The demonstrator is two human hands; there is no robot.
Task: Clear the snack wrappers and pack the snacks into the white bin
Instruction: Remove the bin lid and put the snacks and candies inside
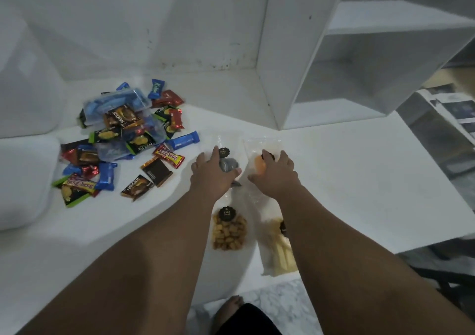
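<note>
- One white bin point(282, 52), the biggest thing on the table point(359, 180), far right, open side toward you. Risk there?
- Its mouth faces sideways, so bags you toss in may slide back out. Judgement only. It stands well apart from both your hands, so each load means a reach across.
- Noted. Pile of wrappers point(123, 139), far left?
- Loose and overlapping. A fast sweep could scatter them. Full snacks and spent wrappers look alike from here, so you may bin the wrong ones.
- The four clear bags in front of you?
- Thin and slippery, by the look. Your left hand point(213, 172) lies palm down, fingers spread, on the bag of grey pieces point(227, 165). Your right hand point(277, 175) lies the same way on the bag with the orange piece point(259, 166). Cannot tell whether either hand pinches the plastic or only presses it. A loose hold could drop a bag mid-carry.
- Containers, contents?
- White bin: nothing shows inside from this view.
- Clear box point(120, 100) in the pile: blue packets inside, lid state unclear.
- Bag of brown nuggets point(228, 234): lower part filled, dark round label at the top.
- Bag of pale sticks point(276, 255): partly hidden under your right forearm.
</note>
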